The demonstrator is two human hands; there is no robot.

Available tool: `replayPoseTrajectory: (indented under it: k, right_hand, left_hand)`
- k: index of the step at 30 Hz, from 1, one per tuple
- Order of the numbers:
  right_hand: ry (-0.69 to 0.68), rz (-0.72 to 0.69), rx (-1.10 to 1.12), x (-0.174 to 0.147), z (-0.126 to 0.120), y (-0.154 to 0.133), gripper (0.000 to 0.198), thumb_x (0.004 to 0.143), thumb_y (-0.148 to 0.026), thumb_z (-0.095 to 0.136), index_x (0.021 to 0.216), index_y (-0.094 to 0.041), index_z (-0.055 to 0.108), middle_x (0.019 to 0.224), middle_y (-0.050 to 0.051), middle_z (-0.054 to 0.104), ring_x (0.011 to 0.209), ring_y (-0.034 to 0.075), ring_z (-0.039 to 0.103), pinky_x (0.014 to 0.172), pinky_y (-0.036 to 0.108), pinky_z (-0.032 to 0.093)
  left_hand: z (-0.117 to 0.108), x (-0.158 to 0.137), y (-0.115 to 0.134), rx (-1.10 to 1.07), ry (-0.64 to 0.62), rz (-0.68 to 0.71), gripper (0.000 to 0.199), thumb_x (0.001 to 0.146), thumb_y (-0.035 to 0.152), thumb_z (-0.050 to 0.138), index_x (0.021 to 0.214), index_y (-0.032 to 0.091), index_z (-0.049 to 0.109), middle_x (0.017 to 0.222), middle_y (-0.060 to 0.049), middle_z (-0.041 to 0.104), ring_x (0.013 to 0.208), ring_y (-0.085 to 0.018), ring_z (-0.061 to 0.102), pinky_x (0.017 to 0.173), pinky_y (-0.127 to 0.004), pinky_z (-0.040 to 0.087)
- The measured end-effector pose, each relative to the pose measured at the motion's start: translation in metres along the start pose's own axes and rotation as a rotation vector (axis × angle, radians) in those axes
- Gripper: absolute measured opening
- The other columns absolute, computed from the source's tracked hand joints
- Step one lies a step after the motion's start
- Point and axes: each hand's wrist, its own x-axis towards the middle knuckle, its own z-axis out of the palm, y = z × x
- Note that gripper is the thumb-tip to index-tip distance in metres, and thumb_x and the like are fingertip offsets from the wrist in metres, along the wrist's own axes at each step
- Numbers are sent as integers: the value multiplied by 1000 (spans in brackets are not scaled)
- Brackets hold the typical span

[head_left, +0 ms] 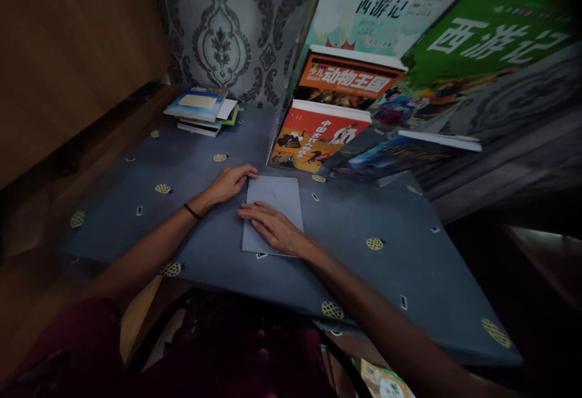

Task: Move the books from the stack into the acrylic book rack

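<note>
A pale rectangular booklet or folded sheet (277,191) lies flat on the patterned table cover; I cannot tell which it is. Across its lower left part rests my right hand (273,226), palm down with fingers stretched toward the left edge. At the upper left corner is my left hand (231,183), its fingertips touching or just beside the edge. The left fingers are extended and lie close to one another. Neither hand is wrapped around anything.
A grey-blue table cover (195,240) with pineapple prints spreads around the sheet. Behind it, a clear rack holds upright books, including an orange one (318,137) and a blue one (400,152). A small book stack (195,110) sits at the back left by the wall.
</note>
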Motion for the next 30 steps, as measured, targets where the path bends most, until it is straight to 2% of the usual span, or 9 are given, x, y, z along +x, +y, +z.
replayPoseTrajectory:
  k: [5, 10, 15, 19, 25, 30]
  right_hand:
    - [-101, -29, 28, -20, 7, -35, 41, 105, -20, 38, 144, -24, 54, 144, 8, 61, 139, 16, 52, 122, 45, 36]
    - [-131, -2, -42, -24, 13, -43, 40, 106, -21, 36, 142, -21, 55, 143, 7, 62, 142, 13, 47, 125, 39, 32]
    - [-107, -14, -143, -27, 18, -46, 41, 105, -26, 43, 145, -18, 53, 151, 11, 54, 152, 20, 32, 127, 49, 26]
    - [-16, 82, -163, -38, 15, -46, 43, 106, -33, 44, 146, -21, 52, 154, 12, 50, 153, 22, 30, 126, 53, 26]
    - [98, 276, -214, -66, 7, -32, 50, 107, -40, 38, 150, -17, 47, 157, 16, 44, 153, 26, 29, 125, 56, 27]
    - [105, 355, -263, -71, -2, -18, 57, 106, -47, 36, 153, -15, 42, 160, 19, 38, 153, 28, 27, 124, 59, 25]
  left_hand:
    - [0, -1, 1, 28, 13, 11, 36, 91, 10, 41, 117, 19, 64, 111, -5, 79, 112, -19, 71, 100, -35, 52]
    - [0, -4, 7, 75, 15, 32, 34, 91, 13, 44, 116, 19, 65, 114, -6, 78, 109, -21, 72, 97, -35, 54]
    - [1, -6, 10, 111, 12, 55, 31, 91, 17, 46, 115, 20, 65, 114, -5, 77, 109, -21, 71, 97, -34, 54]
    - [1, -6, 9, 114, -1, 71, 30, 91, 18, 47, 116, 20, 64, 116, -6, 76, 109, -21, 71, 98, -35, 53]
    - [5, -6, 6, 165, 16, 67, 28, 94, 21, 47, 116, 22, 64, 115, -5, 76, 109, -21, 70, 99, -36, 53]
    - [10, -10, 9, 288, 26, 91, 29, 95, 23, 48, 119, 21, 63, 116, -7, 75, 108, -22, 70, 100, -37, 51]
